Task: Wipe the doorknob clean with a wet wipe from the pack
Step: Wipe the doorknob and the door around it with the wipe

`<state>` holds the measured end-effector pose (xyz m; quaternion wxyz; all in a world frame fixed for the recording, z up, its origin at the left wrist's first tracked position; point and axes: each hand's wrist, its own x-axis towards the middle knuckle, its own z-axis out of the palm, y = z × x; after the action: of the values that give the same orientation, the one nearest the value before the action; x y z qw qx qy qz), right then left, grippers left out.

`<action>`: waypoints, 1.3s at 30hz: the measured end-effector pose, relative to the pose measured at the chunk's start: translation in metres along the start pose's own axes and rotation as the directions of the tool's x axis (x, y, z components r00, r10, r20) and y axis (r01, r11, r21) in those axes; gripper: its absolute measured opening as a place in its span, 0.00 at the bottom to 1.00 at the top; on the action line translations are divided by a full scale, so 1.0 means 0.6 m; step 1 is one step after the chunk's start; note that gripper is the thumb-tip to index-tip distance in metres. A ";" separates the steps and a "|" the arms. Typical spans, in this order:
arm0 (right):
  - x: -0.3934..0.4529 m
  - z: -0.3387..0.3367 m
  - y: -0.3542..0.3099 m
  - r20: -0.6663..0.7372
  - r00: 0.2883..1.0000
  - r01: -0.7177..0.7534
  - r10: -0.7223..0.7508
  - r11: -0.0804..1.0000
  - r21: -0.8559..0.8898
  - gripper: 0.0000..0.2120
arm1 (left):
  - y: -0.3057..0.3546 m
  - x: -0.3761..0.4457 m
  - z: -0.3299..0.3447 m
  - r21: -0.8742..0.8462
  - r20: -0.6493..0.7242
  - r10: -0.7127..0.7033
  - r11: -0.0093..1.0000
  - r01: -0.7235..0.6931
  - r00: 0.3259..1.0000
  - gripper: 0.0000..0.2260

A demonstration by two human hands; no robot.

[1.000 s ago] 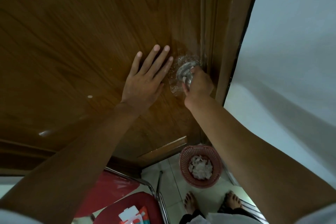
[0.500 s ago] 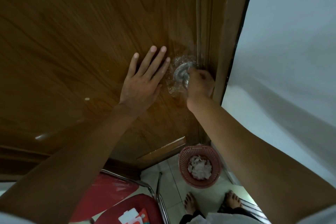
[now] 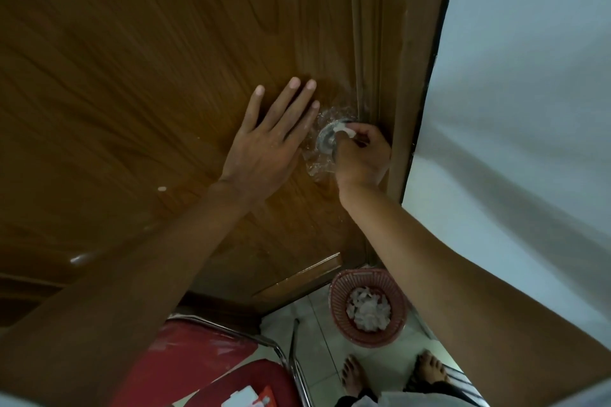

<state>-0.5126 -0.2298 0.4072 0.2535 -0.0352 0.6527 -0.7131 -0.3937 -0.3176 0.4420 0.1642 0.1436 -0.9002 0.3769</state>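
A round metal doorknob [image 3: 325,139] sits on the brown wooden door [image 3: 148,76], near its right edge, with crinkled clear plastic around its base. My right hand [image 3: 362,157] pinches a small white wet wipe [image 3: 345,132] and presses it onto the knob's face. My left hand [image 3: 267,145] lies flat on the door just left of the knob, fingers straight and spread. The red wipe pack [image 3: 246,399] with a white flap lies on a red chair at the bottom edge.
A red mesh basket [image 3: 340,294] holding several crumpled white wipes stands on the tiled floor below the knob. A red chair [image 3: 211,360] with chrome tubing is at the bottom left. A pale wall [image 3: 529,109] lies right of the door frame. My bare feet show below.
My right hand has turned on the knob, and the white wipe now shows on the knob's face. My left hand stays flat on the door.
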 end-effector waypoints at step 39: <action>-0.005 0.020 0.027 -0.136 0.955 0.268 -0.265 0.963 0.005 0.07 | -0.019 0.006 0.000 0.072 -0.004 0.053 0.996 -0.052 0.999 0.30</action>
<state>-0.5001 -0.2399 0.3944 0.1112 -0.0720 0.6491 -0.7491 -0.3924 -0.3260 0.4505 0.1515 0.1245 -0.8891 0.4135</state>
